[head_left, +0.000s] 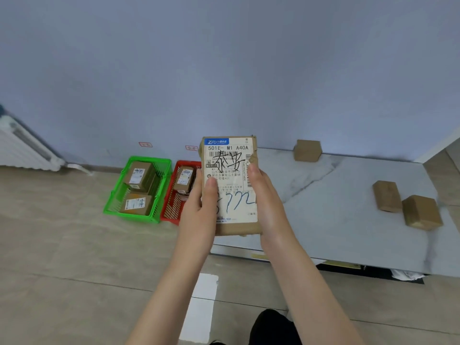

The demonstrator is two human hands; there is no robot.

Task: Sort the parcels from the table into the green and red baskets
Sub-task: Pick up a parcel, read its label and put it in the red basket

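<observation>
Marble table (336, 195) at my right; my left hand (199, 210) and right hand (266, 202) grip a labelled parcel (230, 170) by its sides, label facing me

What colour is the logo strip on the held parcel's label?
Blue; the strip shows in head view.

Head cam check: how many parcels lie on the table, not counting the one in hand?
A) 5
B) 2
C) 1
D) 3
D: three plain brown parcels lie on the table, one at the far edge and two close together at the right. The labelled parcel is held by the left hand and right hand.
</observation>
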